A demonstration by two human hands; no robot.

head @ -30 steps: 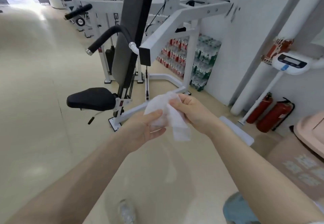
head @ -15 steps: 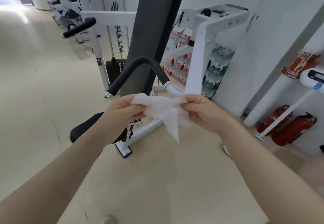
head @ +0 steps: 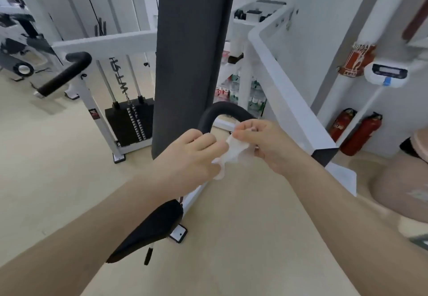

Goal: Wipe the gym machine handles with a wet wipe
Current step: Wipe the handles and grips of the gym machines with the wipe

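A crumpled white wet wipe [head: 232,150] is stretched between my two hands, just in front of the near curved black handle [head: 222,111] of the white gym machine. My left hand [head: 192,156] grips the wipe's lower end with curled fingers. My right hand [head: 266,142] pinches its upper end, right beside the handle's right part. The handle's lower left end is hidden behind my left hand. A second black handle [head: 67,73] sticks out on the machine's far left side.
A tall dark back pad [head: 192,52] rises behind the handle, above a black seat [head: 150,228]. The weight stack [head: 130,122] stands to the left. Two red fire extinguishers [head: 356,133], a scale post [head: 385,73] and stacked bottle crates [head: 243,91] line the right wall.
I have come closer to the machine, so the near handle now lies right behind my hands. The wipe, spread wider before, is now bunched between both hands.
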